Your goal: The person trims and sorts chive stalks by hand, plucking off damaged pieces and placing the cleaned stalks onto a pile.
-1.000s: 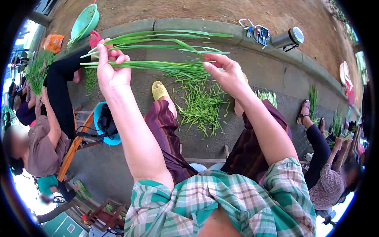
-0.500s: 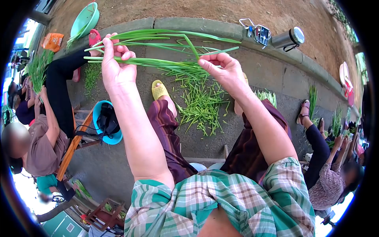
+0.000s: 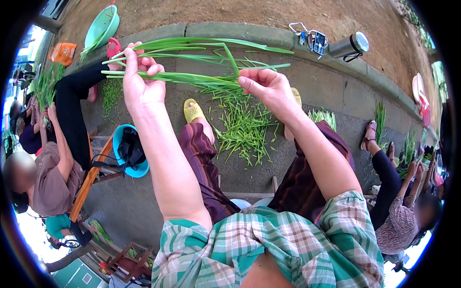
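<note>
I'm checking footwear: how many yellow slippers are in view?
2. One yellow slipper is left of the green cuttings; the other, partly hidden behind the right hand, is to their right. Others may be hidden.

Grey flr (image 3: 129,206), kerb (image 3: 240,31) w/ brown dirt (image 3: 216,12) beyond (unpaved), wooden seat (image 3: 91,182) on L, bright daylight.

At ten o'clock the left hand (image 3: 144,89) held chive-like leaves (image 3: 182,78) by their pale ends; at one, the right hand (image 3: 270,87) pinched a bent leaf (image 3: 231,59). Cut green pieces (image 3: 247,129) lay at the centre, a steel flask (image 3: 343,47) near two.
</note>
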### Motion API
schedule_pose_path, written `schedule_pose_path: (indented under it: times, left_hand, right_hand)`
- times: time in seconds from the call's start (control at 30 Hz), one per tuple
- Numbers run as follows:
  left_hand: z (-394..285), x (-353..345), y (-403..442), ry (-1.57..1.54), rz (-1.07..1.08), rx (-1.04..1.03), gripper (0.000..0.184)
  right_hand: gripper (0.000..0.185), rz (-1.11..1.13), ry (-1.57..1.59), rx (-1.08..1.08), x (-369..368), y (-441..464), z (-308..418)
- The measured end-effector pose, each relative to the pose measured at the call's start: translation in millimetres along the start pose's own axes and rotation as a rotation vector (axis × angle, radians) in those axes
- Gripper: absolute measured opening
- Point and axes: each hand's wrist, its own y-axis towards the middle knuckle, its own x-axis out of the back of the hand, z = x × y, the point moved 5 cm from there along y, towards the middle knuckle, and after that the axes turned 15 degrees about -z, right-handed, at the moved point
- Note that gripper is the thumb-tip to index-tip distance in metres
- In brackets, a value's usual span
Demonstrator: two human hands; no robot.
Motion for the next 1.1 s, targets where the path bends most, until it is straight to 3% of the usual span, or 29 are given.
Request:
schedule_pose_path:
  times: [0.33,0.53,0.6,0.73,0.8,0.87,1.0,1.07,1.1]
  left_hand:
    - [-0.3,-0.2,0.1,0.001,0.031,-0.007,0.023]
    - [-14.5,6.8,9.2,-0.041,0.076,-0.013,0.023]
    - [-19.9,11.5,14.8,-0.034,0.056,-0.028,0.023]
    - [-29.2,15.8,18.4,-0.070,0.080,-0.030,0.023]
    - [-28.7,16.9,18.8,-0.055,0.066,-0.037,0.024]
    - [-27.1,16.6,19.1,-0.049,0.073,-0.029,0.024]
    - [-22.9,10.6,10.3,0.007,0.033,-0.082,0.025]
    - [-21.0,9.2,8.7,0.016,0.029,-0.083,0.026]
    - [-20.7,8.1,6.7,0.051,0.000,-0.123,0.026]
  right_hand:
    - [0.031,-0.036,-0.035,0.014,1.4,-1.2,-2.0]
    - [0.029,-0.039,0.118,-0.173,11.8,4.2,-17.0]
    - [0.022,-0.081,0.299,-0.269,18.4,9.7,-28.9]
    - [0.016,-0.133,0.381,-0.273,29.4,16.8,-30.7]
    - [0.017,-0.151,0.284,-0.233,30.8,19.3,-29.3]
    - [0.021,-0.061,-0.120,-0.093,26.2,19.3,-25.4]
    - [0.022,0.165,-0.497,0.107,4.0,4.2,-39.1]
    - [0.018,0.210,-0.654,0.384,-5.8,-7.6,-40.6]
    - [0.017,0.230,-0.724,0.417,-9.2,-13.3,-41.3]
